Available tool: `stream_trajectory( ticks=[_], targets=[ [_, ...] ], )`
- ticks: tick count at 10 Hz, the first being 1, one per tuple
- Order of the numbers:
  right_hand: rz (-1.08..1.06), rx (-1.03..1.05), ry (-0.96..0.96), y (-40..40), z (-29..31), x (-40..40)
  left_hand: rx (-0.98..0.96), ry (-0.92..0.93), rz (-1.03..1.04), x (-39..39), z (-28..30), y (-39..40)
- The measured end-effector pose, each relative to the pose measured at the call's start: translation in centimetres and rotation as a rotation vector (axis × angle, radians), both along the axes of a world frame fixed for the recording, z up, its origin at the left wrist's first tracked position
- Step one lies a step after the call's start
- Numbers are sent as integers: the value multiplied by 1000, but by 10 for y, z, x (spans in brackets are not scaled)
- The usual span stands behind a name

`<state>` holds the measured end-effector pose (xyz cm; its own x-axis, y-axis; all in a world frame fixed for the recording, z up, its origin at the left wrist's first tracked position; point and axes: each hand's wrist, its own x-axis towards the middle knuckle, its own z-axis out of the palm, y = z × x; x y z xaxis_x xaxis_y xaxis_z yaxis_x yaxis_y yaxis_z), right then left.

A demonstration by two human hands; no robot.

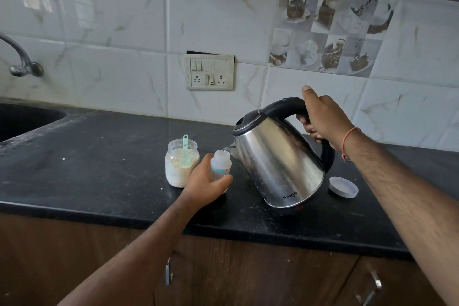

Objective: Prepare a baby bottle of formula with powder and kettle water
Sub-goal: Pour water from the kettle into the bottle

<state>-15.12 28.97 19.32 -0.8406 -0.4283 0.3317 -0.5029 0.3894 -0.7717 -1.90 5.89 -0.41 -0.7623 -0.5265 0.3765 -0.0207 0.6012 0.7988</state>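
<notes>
Now the right hand (323,117) wraps the steel kettle's (278,161) black handle — left hand (206,182) clasps the translucent bottle (220,164).

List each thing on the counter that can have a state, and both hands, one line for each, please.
kettle: tilted, spout at bottle mouth.
baby bottle: upright, uncapped.
powder jar: open, scoop inside.
white lid: off, lying on counter.
left hand: grips the bottle.
right hand: grips the kettle handle.
</notes>
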Motion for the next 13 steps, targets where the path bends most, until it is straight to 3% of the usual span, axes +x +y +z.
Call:
stream_trajectory(
  ticks=[13],
  targets=[
    [-2,-5,-8,-1,0,1,78,42,3,1,1,4]
  ],
)
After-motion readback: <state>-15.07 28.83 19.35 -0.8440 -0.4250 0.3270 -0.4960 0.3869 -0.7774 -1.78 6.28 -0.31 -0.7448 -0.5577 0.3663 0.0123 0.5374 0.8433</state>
